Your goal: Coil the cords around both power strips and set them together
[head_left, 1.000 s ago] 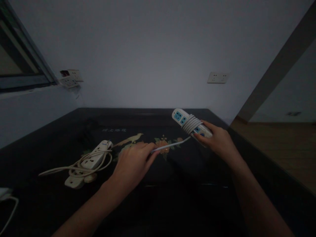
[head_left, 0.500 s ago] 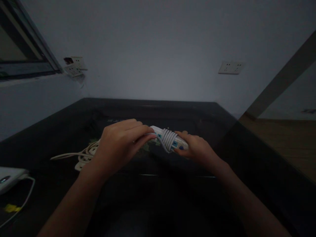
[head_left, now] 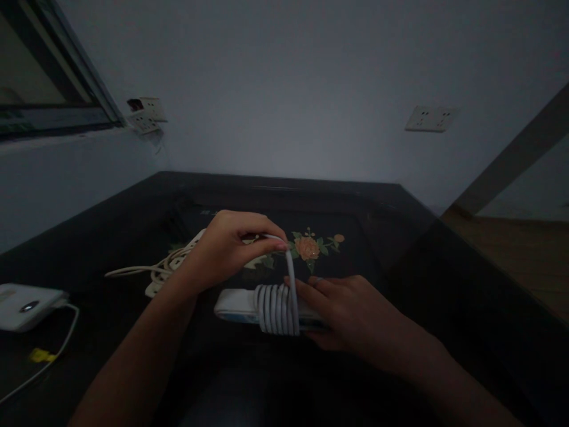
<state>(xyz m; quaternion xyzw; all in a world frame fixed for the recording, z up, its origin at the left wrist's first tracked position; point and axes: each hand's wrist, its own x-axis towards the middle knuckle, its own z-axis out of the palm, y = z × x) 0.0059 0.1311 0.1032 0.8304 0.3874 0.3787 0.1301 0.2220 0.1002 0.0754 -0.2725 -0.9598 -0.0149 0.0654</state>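
Note:
A white power strip [head_left: 236,301] with blue on its side lies level in front of me, its right end inside my right hand [head_left: 351,308]. Several turns of its pale cord [head_left: 273,309] are wound side by side round its middle. From the last turn the cord rises to my left hand [head_left: 242,243], which pinches it between thumb and fingers above the strip. My right hand's fingers wrap round the strip, one fingertip close to the last turn. A ring shows on one finger.
Behind my left forearm lies a second white power strip [head_left: 153,289] with a loosely coiled cord [head_left: 166,267]. A white box-like device [head_left: 29,305] with a cable and a yellow tag [head_left: 43,355] sits at the left. The dark table [head_left: 267,201] has a painted rose; wall sockets [head_left: 430,118] are behind.
The power strip has come down and nearer and turned level, its socket face no longer toward me. My right hand moved down with it; my left hand now holds the cord above the strip.

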